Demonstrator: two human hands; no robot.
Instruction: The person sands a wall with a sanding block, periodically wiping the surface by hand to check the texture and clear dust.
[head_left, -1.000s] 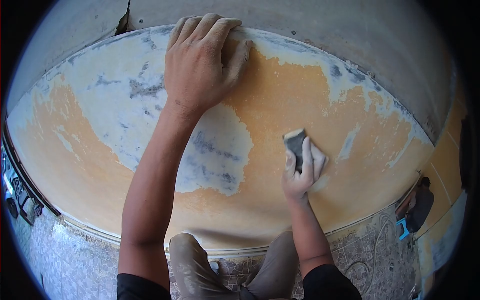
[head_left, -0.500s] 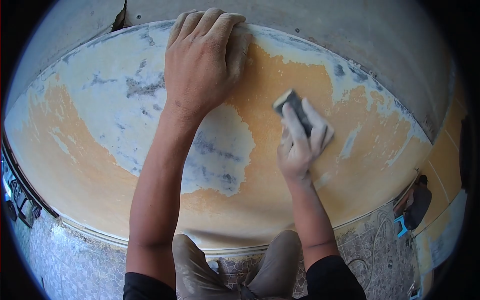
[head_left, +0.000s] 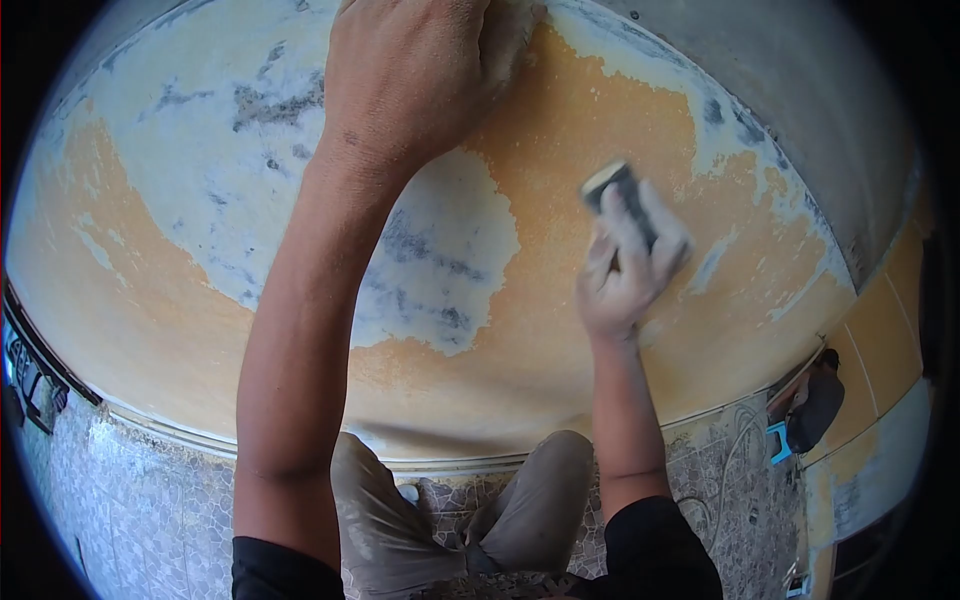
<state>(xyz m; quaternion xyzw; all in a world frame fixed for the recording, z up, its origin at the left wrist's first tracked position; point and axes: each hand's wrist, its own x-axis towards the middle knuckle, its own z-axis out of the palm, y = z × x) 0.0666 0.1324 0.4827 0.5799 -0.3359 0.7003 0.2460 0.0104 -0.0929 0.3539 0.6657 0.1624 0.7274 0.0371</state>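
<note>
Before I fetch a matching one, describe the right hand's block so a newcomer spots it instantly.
Find the broad orange panel. Right of its big pale patch, the right hand grips the block. Its dark body and pale end stand out against dusty fingers.

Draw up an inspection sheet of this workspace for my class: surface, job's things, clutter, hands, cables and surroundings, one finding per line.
Surface: panel, orange-tan with ragged white patches and grey smudges.
Job's things: sanding block, dark with a pale end, slightly blurred.
Clutter: nothing seen lying on the panel.
Left hand: at the panel's upper part, fingertips out of frame.
Right hand: gripping the sanding block; whether it touches the panel is unclear.
Cables: one curved hose or cord at lower right, cannot tell which.
Surroundings: patterned floor; another person beside a blue stool at right.
</note>
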